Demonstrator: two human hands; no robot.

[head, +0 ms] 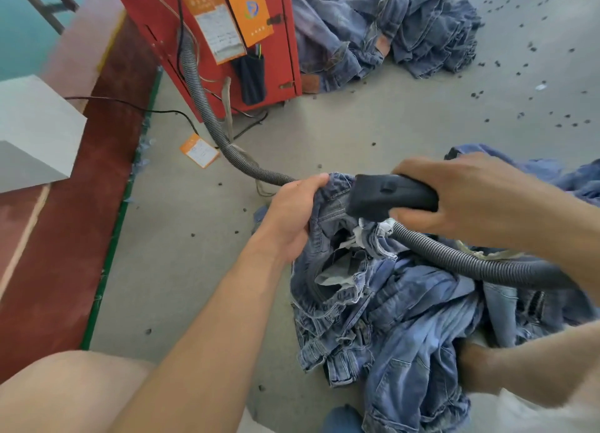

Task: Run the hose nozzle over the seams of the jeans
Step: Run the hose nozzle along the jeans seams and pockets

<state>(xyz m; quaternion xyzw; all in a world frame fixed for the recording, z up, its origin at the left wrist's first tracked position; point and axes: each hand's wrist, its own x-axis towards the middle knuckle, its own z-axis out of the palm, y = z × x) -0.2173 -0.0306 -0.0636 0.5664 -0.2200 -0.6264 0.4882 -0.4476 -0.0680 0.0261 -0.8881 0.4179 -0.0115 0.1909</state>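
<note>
At frame centre, the right hand wraps the black hose nozzle, its mouth pointing left onto the jeans waistband seam, which the left hand grips bunched just beside it.

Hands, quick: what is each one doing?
Left hand: closed, gripping the jeans near the waistband.
Right hand: closed around the black hose nozzle.

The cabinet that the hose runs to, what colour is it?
Red, with orange tags hung on it; the cabinet shows in the head view.
</note>
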